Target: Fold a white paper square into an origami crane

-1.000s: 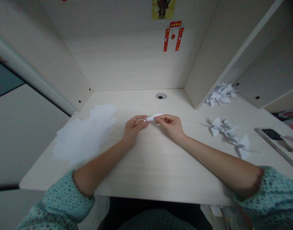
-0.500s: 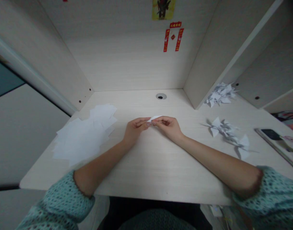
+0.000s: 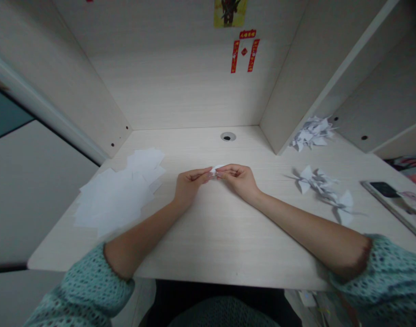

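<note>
My left hand (image 3: 189, 184) and my right hand (image 3: 238, 178) meet over the middle of the pale wooden desk (image 3: 221, 227). Both pinch a small folded piece of white paper (image 3: 214, 170) between their fingertips, and most of it is hidden by the fingers. A spread of flat white paper sheets (image 3: 117, 195) lies to the left of my left hand.
Several folded white paper shapes (image 3: 325, 190) lie on the desk to the right, and another heap (image 3: 311, 133) sits further back by the shelf wall. A phone (image 3: 384, 189) rests on a book at the far right. A cable hole (image 3: 227, 136) is at the back.
My two hands have drawn closer together, and the visible part of the folded paper has shrunk from a long pointed strip to a small bit between the fingertips.
</note>
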Action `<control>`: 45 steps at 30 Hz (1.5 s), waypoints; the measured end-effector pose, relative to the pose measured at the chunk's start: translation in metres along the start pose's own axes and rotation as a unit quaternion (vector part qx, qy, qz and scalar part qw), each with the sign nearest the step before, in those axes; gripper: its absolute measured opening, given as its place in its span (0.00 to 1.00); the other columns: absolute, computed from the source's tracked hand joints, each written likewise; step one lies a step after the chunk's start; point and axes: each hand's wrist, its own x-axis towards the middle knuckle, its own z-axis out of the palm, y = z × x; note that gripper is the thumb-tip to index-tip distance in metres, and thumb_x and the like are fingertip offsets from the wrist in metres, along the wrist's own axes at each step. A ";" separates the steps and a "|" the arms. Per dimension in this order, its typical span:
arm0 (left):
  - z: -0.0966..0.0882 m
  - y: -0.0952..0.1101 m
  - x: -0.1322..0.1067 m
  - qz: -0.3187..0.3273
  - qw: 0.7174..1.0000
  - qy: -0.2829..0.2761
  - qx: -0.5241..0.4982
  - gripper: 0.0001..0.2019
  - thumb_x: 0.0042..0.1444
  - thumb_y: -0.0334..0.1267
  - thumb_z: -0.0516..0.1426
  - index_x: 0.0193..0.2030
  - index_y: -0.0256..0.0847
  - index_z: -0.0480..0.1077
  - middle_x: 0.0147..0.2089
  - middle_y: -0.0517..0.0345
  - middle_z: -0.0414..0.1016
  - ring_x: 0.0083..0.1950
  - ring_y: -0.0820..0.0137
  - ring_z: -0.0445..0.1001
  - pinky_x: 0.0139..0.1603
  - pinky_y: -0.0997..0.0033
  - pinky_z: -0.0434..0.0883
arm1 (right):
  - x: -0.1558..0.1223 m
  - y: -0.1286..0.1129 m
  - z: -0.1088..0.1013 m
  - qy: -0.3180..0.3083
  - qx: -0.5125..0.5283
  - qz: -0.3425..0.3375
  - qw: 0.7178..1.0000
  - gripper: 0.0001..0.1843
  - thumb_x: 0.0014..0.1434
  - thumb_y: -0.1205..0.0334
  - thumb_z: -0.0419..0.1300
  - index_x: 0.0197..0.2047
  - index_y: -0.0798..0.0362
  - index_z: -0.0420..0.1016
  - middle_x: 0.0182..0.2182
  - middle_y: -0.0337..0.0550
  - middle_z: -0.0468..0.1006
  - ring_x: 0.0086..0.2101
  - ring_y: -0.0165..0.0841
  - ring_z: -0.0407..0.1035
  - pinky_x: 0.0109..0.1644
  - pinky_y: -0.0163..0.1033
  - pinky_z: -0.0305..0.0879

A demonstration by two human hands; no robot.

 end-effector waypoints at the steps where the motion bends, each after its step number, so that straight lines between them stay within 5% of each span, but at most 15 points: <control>1: 0.000 0.000 0.000 0.000 1.000 -0.002 -0.005 0.18 0.44 0.44 0.65 0.43 0.40 0.78 0.40 0.53 0.81 0.39 0.68 0.78 0.46 0.66 0.73 | 0.000 -0.001 0.000 0.001 -0.004 0.000 1.000 0.14 0.42 0.54 0.70 0.31 0.55 0.80 0.26 0.44 0.81 0.28 0.32 0.74 0.37 0.39 0.71; 17: 0.003 0.001 0.000 -0.017 0.999 -0.012 -0.034 0.18 0.44 0.44 0.65 0.41 0.36 0.77 0.37 0.51 0.81 0.37 0.67 0.79 0.47 0.64 0.74 | -0.001 -0.005 0.001 0.016 -0.056 -0.029 0.998 0.10 0.45 0.57 0.67 0.29 0.55 0.76 0.22 0.40 0.78 0.24 0.29 0.71 0.31 0.35 0.66; 26: -0.001 -0.002 0.005 -0.062 0.997 -0.043 -0.006 0.17 0.42 0.45 0.66 0.38 0.38 0.78 0.34 0.53 0.81 0.33 0.68 0.78 0.44 0.64 0.75 | 0.002 -0.004 -0.002 0.036 -0.036 -0.048 0.998 0.25 0.45 0.55 0.68 0.42 0.49 0.61 0.19 0.30 0.74 0.22 0.29 0.70 0.29 0.34 0.64; 35: 0.000 -0.001 0.006 -0.057 0.997 -0.052 0.024 0.15 0.42 0.48 0.65 0.31 0.38 0.78 0.28 0.55 0.80 0.30 0.69 0.77 0.40 0.68 0.76 | 0.004 -0.002 -0.002 0.039 -0.017 -0.026 0.999 0.30 0.48 0.50 0.65 0.52 0.51 0.63 0.21 0.33 0.76 0.24 0.30 0.71 0.34 0.36 0.66; 40: 0.001 0.001 0.004 -0.046 0.998 -0.047 0.011 0.14 0.43 0.48 0.64 0.30 0.39 0.78 0.29 0.55 0.80 0.31 0.69 0.78 0.39 0.69 0.75 | 0.003 -0.006 -0.002 -0.028 -0.063 -0.020 0.997 0.17 0.45 0.49 0.67 0.33 0.54 0.76 0.24 0.38 0.77 0.26 0.30 0.70 0.34 0.36 0.65; 45: 0.002 -0.001 0.002 -0.035 0.996 -0.075 0.036 0.14 0.45 0.48 0.63 0.31 0.39 0.77 0.27 0.56 0.79 0.29 0.70 0.77 0.37 0.70 0.76 | 0.000 -0.007 -0.002 -0.016 -0.130 -0.026 0.991 0.18 0.45 0.48 0.66 0.22 0.55 0.75 0.20 0.38 0.75 0.23 0.29 0.66 0.28 0.35 0.60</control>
